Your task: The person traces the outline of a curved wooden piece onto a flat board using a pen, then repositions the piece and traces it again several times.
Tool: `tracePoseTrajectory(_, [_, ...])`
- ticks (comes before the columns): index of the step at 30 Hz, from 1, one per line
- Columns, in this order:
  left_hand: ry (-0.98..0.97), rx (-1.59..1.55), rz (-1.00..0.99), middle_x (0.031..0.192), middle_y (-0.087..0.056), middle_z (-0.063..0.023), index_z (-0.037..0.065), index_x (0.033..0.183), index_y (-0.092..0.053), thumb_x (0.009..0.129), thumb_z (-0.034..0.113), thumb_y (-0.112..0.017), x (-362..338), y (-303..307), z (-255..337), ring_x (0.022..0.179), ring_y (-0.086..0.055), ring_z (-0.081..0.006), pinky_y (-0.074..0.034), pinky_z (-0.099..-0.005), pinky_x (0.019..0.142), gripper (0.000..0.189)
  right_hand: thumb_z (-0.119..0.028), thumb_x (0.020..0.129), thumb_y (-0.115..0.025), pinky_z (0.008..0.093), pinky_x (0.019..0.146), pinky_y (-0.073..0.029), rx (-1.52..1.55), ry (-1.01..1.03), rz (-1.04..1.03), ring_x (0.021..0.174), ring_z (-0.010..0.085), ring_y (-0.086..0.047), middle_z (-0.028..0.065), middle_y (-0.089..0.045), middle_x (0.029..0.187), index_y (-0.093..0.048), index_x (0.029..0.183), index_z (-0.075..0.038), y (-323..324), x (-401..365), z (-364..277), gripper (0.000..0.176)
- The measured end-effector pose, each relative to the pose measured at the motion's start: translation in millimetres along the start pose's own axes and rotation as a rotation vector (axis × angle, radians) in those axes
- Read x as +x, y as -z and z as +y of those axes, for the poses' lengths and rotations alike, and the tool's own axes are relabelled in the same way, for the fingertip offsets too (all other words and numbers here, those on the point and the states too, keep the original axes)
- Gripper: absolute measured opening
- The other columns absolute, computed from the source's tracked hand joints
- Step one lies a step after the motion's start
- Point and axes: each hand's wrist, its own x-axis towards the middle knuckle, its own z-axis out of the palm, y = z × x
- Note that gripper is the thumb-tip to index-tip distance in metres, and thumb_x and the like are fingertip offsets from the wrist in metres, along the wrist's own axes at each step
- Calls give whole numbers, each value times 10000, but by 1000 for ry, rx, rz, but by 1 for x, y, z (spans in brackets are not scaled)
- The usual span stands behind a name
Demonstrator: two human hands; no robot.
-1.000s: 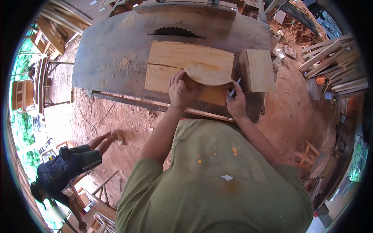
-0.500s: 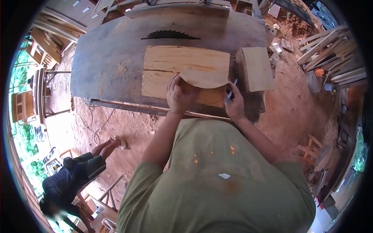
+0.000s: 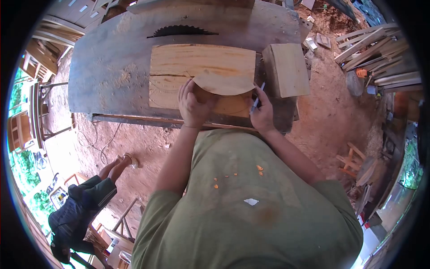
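Note:
A thin wooden piece with a rounded edge point(image 3: 224, 84) lies over a pale flat board point(image 3: 201, 58), its curve facing me. My left hand point(image 3: 193, 106) is closed on the left end of that piece, thumb and fingers at its edge. At the other end, my right hand point(image 3: 262, 112) grips a slim pen point(image 3: 255, 104) between its fingers, close to the piece's right tip. A dark crack runs across the left part of the board, and faint curved lines show on it. The board's near side is partly hidden by my hands.
A toothed circular saw blade point(image 3: 181, 30) sticks up through the saw table point(image 3: 103, 67) beyond the board. On the right stands a thick wood block point(image 3: 289, 69). Stacked planks point(image 3: 371, 54) lie at far right. Another person point(image 3: 83, 201) bends over at lower left.
The whole view has shifted, so the table and my hands sit further left and higher. The hands, rounded piece and pen look little changed relative to the board.

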Motion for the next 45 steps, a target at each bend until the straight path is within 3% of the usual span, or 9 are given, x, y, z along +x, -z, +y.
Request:
tracePoseTrajectory(16, [48, -35, -20, 1291, -701, -157, 15, 1258, -682, 642, 397, -970, 4, 5, 5, 1215, -646, -402, -492, -533, 1074, 780, -54, 1030, -688, 305, 1085, -475, 34, 20, 6, 1329, 166, -586, 119, -598, 1514, -548, 1490, -1, -1, 0, -4, 484])
tracePoseTrajectory(19, [71, -47, -20, 1289, -700, -162, 15, 1254, -682, 646, 388, -970, 5, 4, 7, 1214, -645, -405, -489, -528, 1079, 769, -116, 1060, -681, 314, 1110, -467, -32, 24, 9, 1304, 173, -601, 103, -645, 1425, -507, 1538, 14, -1, 1, -6, 524])
tracePoseTrajectory(24, [67, -51, -27, 1293, -694, -172, 11, 1249, -680, 646, 396, -976, 1, 4, 6, 1227, -636, -414, -483, -526, 1086, 774, -50, 1037, -674, 291, 1078, -476, 3, 32, -5, 1302, 152, -606, 110, -584, 1527, -543, 1491, -11, 0, 1, -1, 475])
tracePoseTrajectory(32, [22, -17, -43, 1317, -677, -193, -22, 1249, -670, 678, 390, -973, 1, 5, 2, 1239, -626, -421, -476, -534, 1097, 767, -49, 1027, -684, 318, 1088, -484, -29, 80, 36, 1309, 170, -604, 117, -632, 1445, -529, 1507, -14, -3, 1, -2, 506])
tracePoseTrajectory(35, [126, -151, -71, 1338, -657, -235, -48, 1143, -664, 732, 325, -947, 7, 21, 13, 1270, -603, -445, -471, -544, 1106, 624, -80, 1040, -673, 339, 1058, -506, -197, 215, 112, 1256, 187, -630, 122, -651, 1410, -534, 1496, -7, 6, -8, -25, 482])
tracePoseTrajectory(37, [-113, -173, 25, 1438, -606, -268, -19, 864, -539, 712, 217, -953, 19, 50, 29, 1286, -598, -490, -484, -542, 1088, 500, -142, 1065, -636, 350, 1001, -530, -183, 290, 195, 1161, 196, -650, 135, -661, 1369, -557, 1454, 8, 19, -16, -41, 425])
tracePoseTrajectory(40, [-235, -332, -116, 1495, -538, -306, -1, 777, -480, 736, 167, -926, 29, 68, 51, 1311, -558, -542, -469, -574, 1102, 478, -214, 1107, -557, 308, 910, -525, 223, 255, 284, 974, 143, -626, 89, -697, 1153, -611, 1382, 19, 38, -2, -81, 364])
tracePoseTrajectory(44, [-121, -276, -467, 1534, -453, -381, -54, 802, -630, 776, 237, -873, 48, 79, 108, 1435, -431, -562, -359, -637, 1187, 381, -174, 1098, -554, 285, 874, -509, 85, 208, 195, 912, 128, -606, 54, -691, 1056, -660, 1305, 18, 51, 46, -130, 301])
tracePoseTrajectory(45, [-99, -276, -442, 1534, -453, -381, -54, 802, -630, 776, 237, -873, 47, 74, 113, 1435, -431, -562, -359, -637, 1187, 381, -154, 1093, -558, 284, 868, -510, 117, 165, 69, 914, 124, -611, 57, -697, 1058, -675, 1274, 21, 45, 59, -142, 278])
